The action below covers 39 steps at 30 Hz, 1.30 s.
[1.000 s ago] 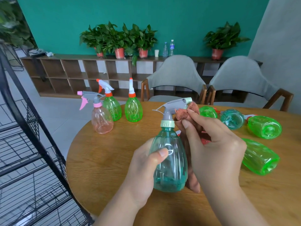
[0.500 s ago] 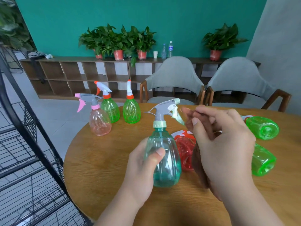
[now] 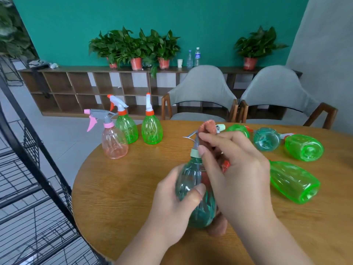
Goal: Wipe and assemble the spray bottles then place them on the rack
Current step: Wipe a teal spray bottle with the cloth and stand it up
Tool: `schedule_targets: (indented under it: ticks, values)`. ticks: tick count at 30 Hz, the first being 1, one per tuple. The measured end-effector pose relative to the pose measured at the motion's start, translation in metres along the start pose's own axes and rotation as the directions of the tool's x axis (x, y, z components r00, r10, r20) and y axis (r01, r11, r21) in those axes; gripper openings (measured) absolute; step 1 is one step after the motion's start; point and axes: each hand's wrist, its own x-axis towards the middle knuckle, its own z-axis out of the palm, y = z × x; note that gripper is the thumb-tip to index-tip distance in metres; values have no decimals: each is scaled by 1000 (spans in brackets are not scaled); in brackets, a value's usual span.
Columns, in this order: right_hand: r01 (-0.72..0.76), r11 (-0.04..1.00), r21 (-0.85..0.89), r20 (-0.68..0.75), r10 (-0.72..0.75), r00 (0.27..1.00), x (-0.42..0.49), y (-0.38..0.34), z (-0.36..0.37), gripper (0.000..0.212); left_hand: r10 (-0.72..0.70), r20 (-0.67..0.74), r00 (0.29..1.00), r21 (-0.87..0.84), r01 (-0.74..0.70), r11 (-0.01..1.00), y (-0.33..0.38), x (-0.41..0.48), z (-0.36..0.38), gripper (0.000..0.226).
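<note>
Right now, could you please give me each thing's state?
Held teal bottle, upright, sprayer on.
Cloth, wrapped over that sprayer.
Left hand, gripping the bottle's body.
Right hand, pinching cloth.
Pink bottle, upright, assembled.
Two upright green bottles, assembled.
Near green bottle, lying on its side.

Left hand (image 3: 172,203) grips belly of upright teal spray bottle (image 3: 191,180), thumb across front. Right hand (image 3: 238,173) pinches terracotta cloth (image 3: 207,127) against bottle's grey trigger head. Cloth's lower end hangs behind bottle, down to round wooden table (image 3: 118,188). Far left on table: pink spray bottle (image 3: 114,142) and two green spray bottles (image 3: 127,129) (image 3: 152,131), upright. Right side: two green bottles (image 3: 294,180) (image 3: 303,148) and teal bottle (image 3: 266,139) lying on sides. Black wire rack (image 3: 28,169) stands left of table.
</note>
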Motion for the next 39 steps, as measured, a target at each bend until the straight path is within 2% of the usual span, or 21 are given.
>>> schedule_targets:
  ticks: [5,11,15,18,24,27,30,35,39]
  values:
    - [-25,999,-46,-138,18,990,6,7,-9,19,25,11,1000,-15,-24,1000,3,-1,0,48]
    - [26,999,20,-12,-25,1000,2,-2,-2,23,20,6,1000,-9,-20,1000,1,1,0,49]
    - [-87,996,29,-121,90,989,9,9,-9,38,27,16,1000,-16,-27,1000,2,0,0,47]
    - [-86,996,16,-169,88,982,12,9,-11,32,41,22,999,-10,-41,999,1,-1,1,51]
    - [-240,968,79,-23,243,970,9,15,-10,22,31,-74,997,-80,-37,996,3,2,-5,56]
    - [-193,977,86,-67,199,978,9,14,-8,22,43,-22,999,7,-43,999,3,2,-4,51]
    - [-158,981,112,-94,169,981,7,12,-6,23,55,-41,998,-25,-56,998,6,0,-1,52]
    - [-213,975,58,-23,215,976,5,18,-4,23,-1,-94,996,-108,-9,994,6,3,-5,54]
    - [-120,988,93,41,116,992,5,9,-5,23,-19,-40,999,-75,16,997,5,3,-3,44]
